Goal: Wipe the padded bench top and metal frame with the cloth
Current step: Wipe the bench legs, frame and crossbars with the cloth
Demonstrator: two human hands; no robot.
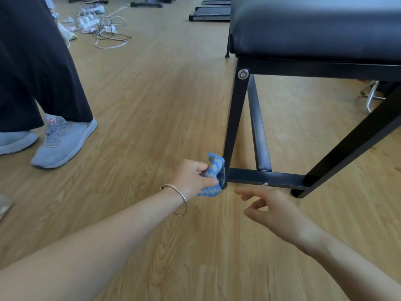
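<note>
Pressing cloth [213, 173] against frame leg [233, 127], left hand [193, 178] grip clamped; right hand [269, 210] grip apart.

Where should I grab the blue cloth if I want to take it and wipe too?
Take the loose corner of the blue cloth hanging below the left hand, coming from the floor side nearest you. The upper part is bunched in that hand's fingers and pressed against the bench leg, so only that lower flap looks free.

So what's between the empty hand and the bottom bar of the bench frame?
Only bare wooden floor. In the head view the right hand hovers open just short of the bottom bar, touching nothing.
</note>
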